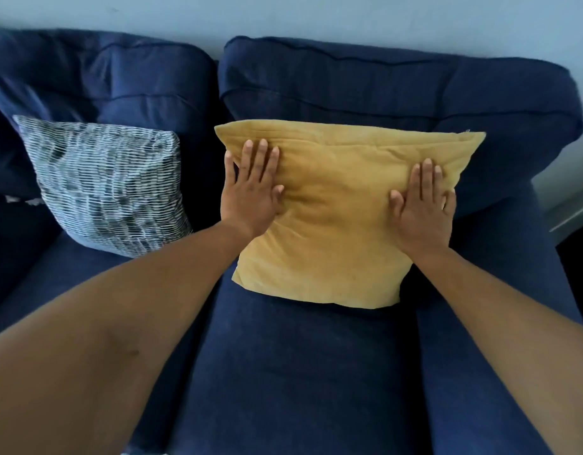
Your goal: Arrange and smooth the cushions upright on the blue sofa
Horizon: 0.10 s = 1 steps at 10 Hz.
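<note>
**Fingers flat on the yellow cushion**

Fingers (257, 156) of the left hand (250, 188) lie straight and close together, palm down, gripping nothing, pressed on the upper left part of the yellow cushion (336, 218). The right hand (421, 208) is likewise flat and open-palmed, its fingers extended toward 12 o'clock, resting on the cushion's right side near the edge. Both thumbs point inward toward the cushion's middle, and the fabric creases between the two hands.

That cushion stands leaning against the back pad of the blue sofa (283, 372), its lower edge on the seat, its top edge toward 12 o'clock. It sits on the right-hand seat section, roughly at the centre of the view.

At 9 o'clock from it, well apart across the gap between the two back pads, a patterned cushion (109, 185) in blue-grey with white dashes also leans against the sofa back, tilted, its lower corner on the left seat.

Bare forearms reach in from 7 and 5 o'clock. A pale wall (316, 14) runs behind the sofa at 12 o'clock.
</note>
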Tool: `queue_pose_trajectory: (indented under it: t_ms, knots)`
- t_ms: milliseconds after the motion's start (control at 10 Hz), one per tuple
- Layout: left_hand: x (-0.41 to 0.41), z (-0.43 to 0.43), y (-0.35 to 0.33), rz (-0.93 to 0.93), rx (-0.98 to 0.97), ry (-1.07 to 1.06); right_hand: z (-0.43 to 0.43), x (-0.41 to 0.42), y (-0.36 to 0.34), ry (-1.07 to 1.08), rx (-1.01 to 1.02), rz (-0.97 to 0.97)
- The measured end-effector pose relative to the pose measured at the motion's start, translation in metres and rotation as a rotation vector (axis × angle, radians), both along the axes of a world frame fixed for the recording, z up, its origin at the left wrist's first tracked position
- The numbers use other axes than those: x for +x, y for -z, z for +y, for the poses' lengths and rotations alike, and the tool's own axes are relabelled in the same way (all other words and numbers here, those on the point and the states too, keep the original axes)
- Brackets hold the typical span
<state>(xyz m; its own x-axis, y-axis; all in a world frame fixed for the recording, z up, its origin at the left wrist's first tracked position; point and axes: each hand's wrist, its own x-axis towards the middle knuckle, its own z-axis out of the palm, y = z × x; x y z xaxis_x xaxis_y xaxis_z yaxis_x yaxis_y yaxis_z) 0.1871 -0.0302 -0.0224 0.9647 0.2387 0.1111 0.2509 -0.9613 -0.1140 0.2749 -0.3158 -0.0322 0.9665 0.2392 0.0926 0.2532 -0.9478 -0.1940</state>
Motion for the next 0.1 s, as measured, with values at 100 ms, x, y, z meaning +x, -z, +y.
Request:
queue_pose_trajectory:
  t_ms: [100]
  knots:
    - [-0.0332, -0.0017, -0.0041, -0.143, -0.137, -0.078, 0.0016, -0.0243, -0.0462, 0.07, 0.339, -0.005]
